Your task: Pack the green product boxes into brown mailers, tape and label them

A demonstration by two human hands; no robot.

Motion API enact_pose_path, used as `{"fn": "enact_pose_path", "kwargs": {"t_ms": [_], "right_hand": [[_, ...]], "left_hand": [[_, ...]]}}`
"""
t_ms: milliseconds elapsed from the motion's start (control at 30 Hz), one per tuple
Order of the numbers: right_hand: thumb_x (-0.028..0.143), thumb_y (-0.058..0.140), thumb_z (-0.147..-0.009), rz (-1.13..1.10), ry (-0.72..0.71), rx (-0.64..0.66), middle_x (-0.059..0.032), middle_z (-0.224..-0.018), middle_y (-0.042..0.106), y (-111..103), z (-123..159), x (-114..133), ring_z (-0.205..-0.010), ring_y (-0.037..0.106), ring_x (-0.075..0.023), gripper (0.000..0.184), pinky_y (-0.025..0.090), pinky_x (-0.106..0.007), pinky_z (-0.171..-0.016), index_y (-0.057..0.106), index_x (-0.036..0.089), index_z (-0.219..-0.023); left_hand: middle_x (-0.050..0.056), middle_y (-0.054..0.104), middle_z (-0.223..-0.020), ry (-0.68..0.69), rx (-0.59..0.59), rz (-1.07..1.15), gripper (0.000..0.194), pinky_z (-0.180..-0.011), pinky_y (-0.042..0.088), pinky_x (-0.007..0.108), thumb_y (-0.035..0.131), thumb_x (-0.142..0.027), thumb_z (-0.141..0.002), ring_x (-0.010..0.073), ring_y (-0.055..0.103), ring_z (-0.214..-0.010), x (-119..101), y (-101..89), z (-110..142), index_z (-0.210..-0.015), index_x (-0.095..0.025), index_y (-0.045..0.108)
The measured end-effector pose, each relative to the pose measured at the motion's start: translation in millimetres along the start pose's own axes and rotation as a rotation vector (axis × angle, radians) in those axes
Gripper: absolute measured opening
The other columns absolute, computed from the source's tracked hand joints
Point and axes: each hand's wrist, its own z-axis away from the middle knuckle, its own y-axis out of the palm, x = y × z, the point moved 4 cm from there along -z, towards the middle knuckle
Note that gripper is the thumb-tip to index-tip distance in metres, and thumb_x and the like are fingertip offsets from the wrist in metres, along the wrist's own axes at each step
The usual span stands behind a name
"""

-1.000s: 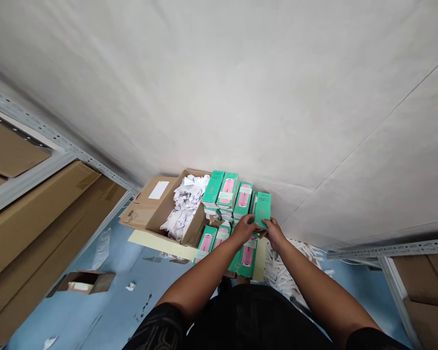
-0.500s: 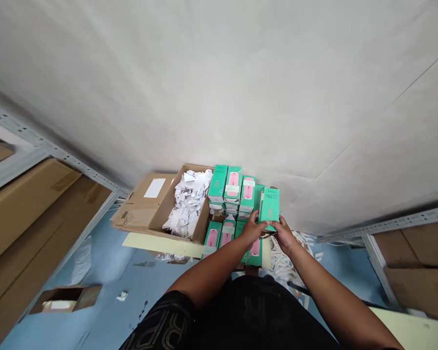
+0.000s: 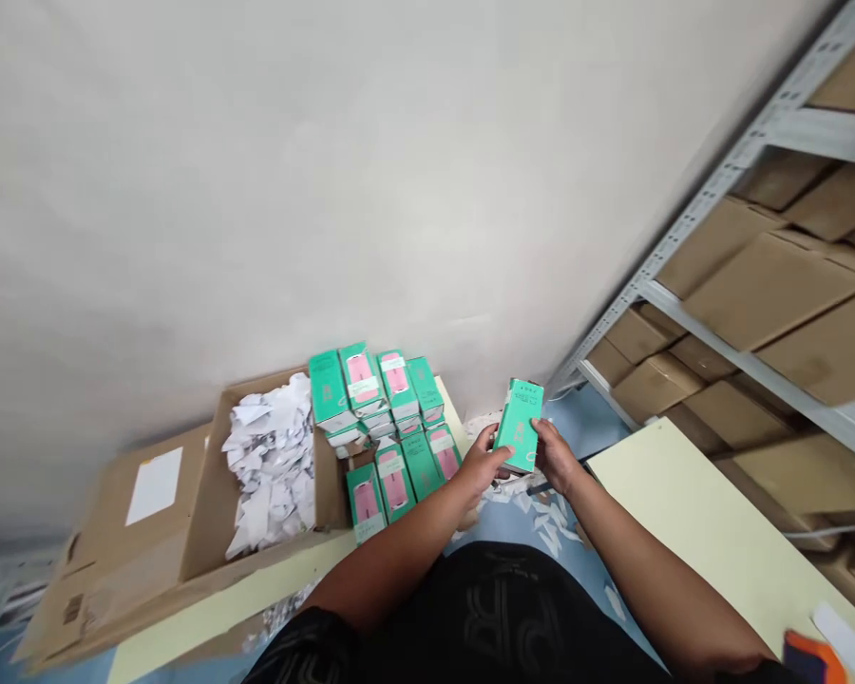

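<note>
A green box (image 3: 519,425) is held in front of me between both hands. My left hand (image 3: 485,462) grips its left side, thumb on the top face. On the right side, my right hand (image 3: 554,454) closes around the box's edge. To the left, several green boxes with pink pictures (image 3: 393,472) stand in two rows beside a cardboard carton (image 3: 206,503). Torn white paper (image 3: 275,461) fills that carton.
A pale board (image 3: 712,532) lies to my right, with an orange and dark item (image 3: 812,655) at its near end. Metal shelving (image 3: 712,318) loaded with cardboard boxes rises on the right. Paper scraps (image 3: 552,522) litter the blue floor. A plain wall stands ahead.
My view has swung to the right, bringing the right shelving and pale board into sight. The green box, still in both hands, has moved away from the rows of boxes.
</note>
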Motion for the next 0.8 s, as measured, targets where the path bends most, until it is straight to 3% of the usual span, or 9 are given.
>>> {"fn": "enact_pose_path", "kwargs": {"t_ms": [200, 400, 600, 700, 800], "right_hand": [[0.049, 0.078, -0.074, -0.160, -0.078, -0.231, -0.0026, -0.088, 0.077, -110.2, 45.7, 4.6, -0.079, 0.074, -0.0254, 0.040, 0.058, -0.035, -0.065, 0.058, 0.026, -0.100], [0.047, 0.076, -0.074, -0.263, -0.105, -0.386, -0.0009, -0.077, 0.074, -252.9, 97.7, 0.9, -0.070, 0.072, -0.0236, 0.033, 0.055, -0.033, -0.060, 0.058, 0.025, -0.092], [0.047, 0.079, -0.072, -0.310, -0.150, -0.535, 0.0016, -0.077, 0.072, -382.9, 149.6, -0.9, -0.063, 0.068, -0.0197, 0.041, 0.048, -0.028, -0.051, 0.058, 0.027, -0.102], [0.047, 0.079, -0.072, -0.352, -0.132, -0.607, 0.0004, -0.078, 0.073, -429.4, 167.6, -3.3, -0.063, 0.068, -0.0194, 0.042, 0.049, -0.028, -0.051, 0.057, 0.027, -0.101], [0.043, 0.081, -0.071, -0.405, -0.127, -0.658, -0.0003, -0.080, 0.074, -463.3, 178.4, -6.9, -0.065, 0.068, -0.0196, 0.043, 0.052, -0.029, -0.055, 0.058, 0.027, -0.104]], "left_hand": [[0.011, 0.066, -0.124, -0.118, 0.234, -0.198, 0.059, -0.070, 0.056, 0.027, 0.069, -0.051, -0.087, 0.0207, 0.071, -0.095, 27.7, 95.9, -10.4, -0.138, -0.025, 0.053], [0.010, 0.071, -0.110, -0.172, 0.347, -0.289, 0.048, -0.072, 0.056, 0.028, 0.057, -0.061, -0.093, 0.0195, 0.069, -0.091, 72.0, 222.0, -23.6, -0.117, -0.020, 0.063], [0.008, 0.068, -0.107, -0.207, 0.443, -0.382, 0.036, -0.073, 0.056, 0.027, 0.069, -0.051, -0.085, 0.0194, 0.066, -0.095, 122.8, 341.3, -25.3, -0.101, -0.019, 0.064], [0.008, 0.066, -0.105, -0.256, 0.478, -0.402, 0.036, -0.074, 0.059, 0.031, 0.071, -0.050, -0.084, 0.0203, 0.065, -0.096, 149.7, 385.6, -23.7, -0.100, -0.019, 0.064], [0.010, 0.066, -0.110, -0.337, 0.491, -0.459, 0.043, -0.074, 0.060, 0.033, 0.066, -0.057, -0.087, 0.0208, 0.065, -0.096, 173.3, 412.0, -27.0, -0.106, -0.019, 0.062]]}}
